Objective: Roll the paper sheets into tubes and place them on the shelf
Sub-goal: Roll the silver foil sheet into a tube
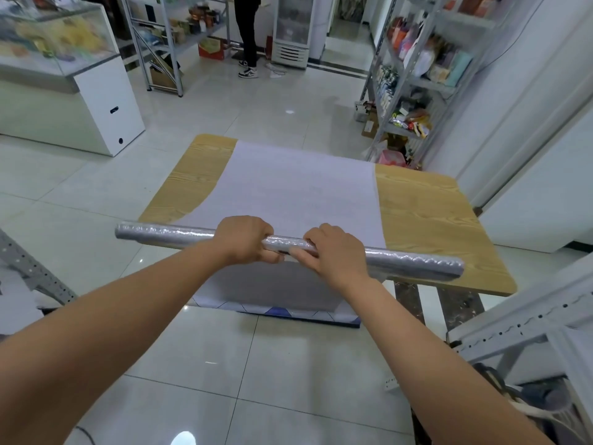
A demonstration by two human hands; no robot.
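We hold one rolled tube [167, 236] unshelved, fingers of left hand [242, 239] and right hand [333, 252] curled round it; sheet [298, 187] beyond fingers on tabletop [426, 213] unrolled.

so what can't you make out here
Head view:
- Middle of the tube: covered by the left hand and right hand.
- Part of the sheet: behind tube and hands.
- Goods on the shelf: too small, blurred.
- The person at the back: cut off by the top edge.

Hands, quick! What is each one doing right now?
Left hand: gripping the rolled paper tube.
Right hand: gripping the same tube.
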